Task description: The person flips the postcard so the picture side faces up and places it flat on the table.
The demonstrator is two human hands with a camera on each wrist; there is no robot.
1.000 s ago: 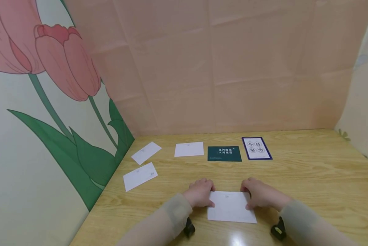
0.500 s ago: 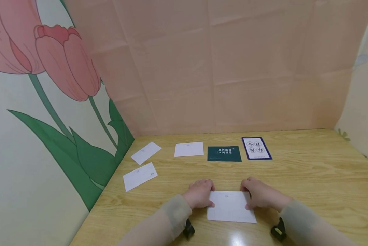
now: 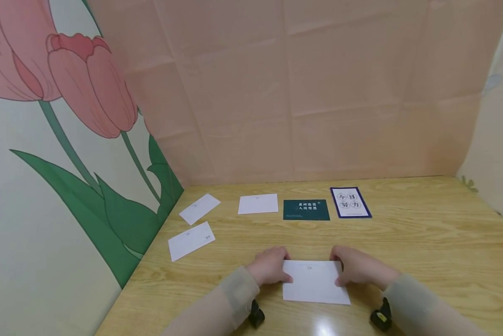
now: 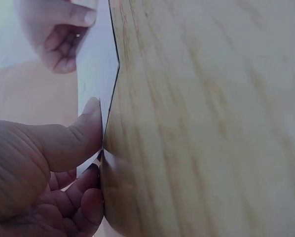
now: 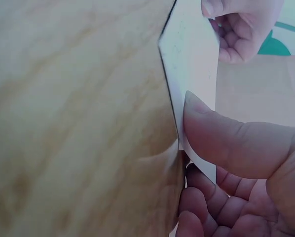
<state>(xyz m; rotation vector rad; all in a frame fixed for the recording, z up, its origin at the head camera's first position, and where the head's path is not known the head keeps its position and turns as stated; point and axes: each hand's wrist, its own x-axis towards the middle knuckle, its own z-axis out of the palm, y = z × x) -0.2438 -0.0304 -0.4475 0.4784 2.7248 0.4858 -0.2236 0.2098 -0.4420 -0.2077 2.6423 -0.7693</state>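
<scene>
A white card (image 3: 316, 284) with small faint print near its far edge lies low over the table, close to the person. My left hand (image 3: 271, 266) pinches its left edge, thumb on top and the curled fingers at the underside, as the left wrist view shows. On the opposite edge my right hand (image 3: 358, 265) holds it the same way, its thumb (image 5: 226, 133) laid over the white face in the right wrist view. The card's underside is hidden.
On the wood-grain table (image 3: 423, 242), a dark green card (image 3: 306, 215) and a blue-bordered card (image 3: 351, 210) lie at the back. White cards (image 3: 258, 204) lie left of them, including a tilted card (image 3: 191, 241) near the tulip-painted wall (image 3: 58, 224). A pinkish cloth (image 3: 318, 93) hangs behind.
Both hands have shifted slightly toward the person along the card's edges, the left also a touch leftward. The white card stays nearly in place, and the other cards have not moved.
</scene>
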